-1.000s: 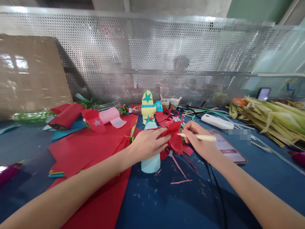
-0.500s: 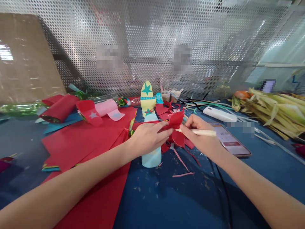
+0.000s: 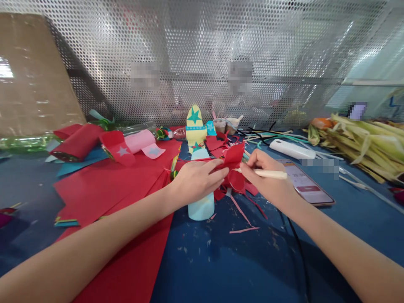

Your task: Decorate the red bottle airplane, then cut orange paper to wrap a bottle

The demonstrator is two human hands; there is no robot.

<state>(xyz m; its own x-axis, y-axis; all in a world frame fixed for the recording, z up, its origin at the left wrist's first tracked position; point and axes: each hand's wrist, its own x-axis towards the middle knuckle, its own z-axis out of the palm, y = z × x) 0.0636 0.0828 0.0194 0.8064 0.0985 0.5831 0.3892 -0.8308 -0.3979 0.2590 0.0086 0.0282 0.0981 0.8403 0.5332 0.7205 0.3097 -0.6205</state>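
My left hand (image 3: 197, 181) lies over a pale blue paper piece (image 3: 201, 209) and is closed on a folded red paper (image 3: 234, 155), whose upright flap stands beyond its fingertips. Held in a pinch by my right hand (image 3: 265, 162) is a slim cream pen-like stick (image 3: 273, 174). Its narrow tip points left, close to the red paper and to my left fingertips. I cannot tell if the tip touches the paper. Behind my hands stands a yellow paper cut-out (image 3: 195, 134) with teal stars.
Large red sheets (image 3: 126, 185) cover the table's left part. Red and pink paper rolls (image 3: 78, 143) lie behind them. To the right are a phone (image 3: 311, 187), a white glue gun-like tool (image 3: 292, 150), cables and corn husks (image 3: 360, 147). A perforated metal panel (image 3: 195, 50) closes the back.
Both hands keep nearly the same pose. The stick and red paper have barely shifted, and the whole view has moved slightly.
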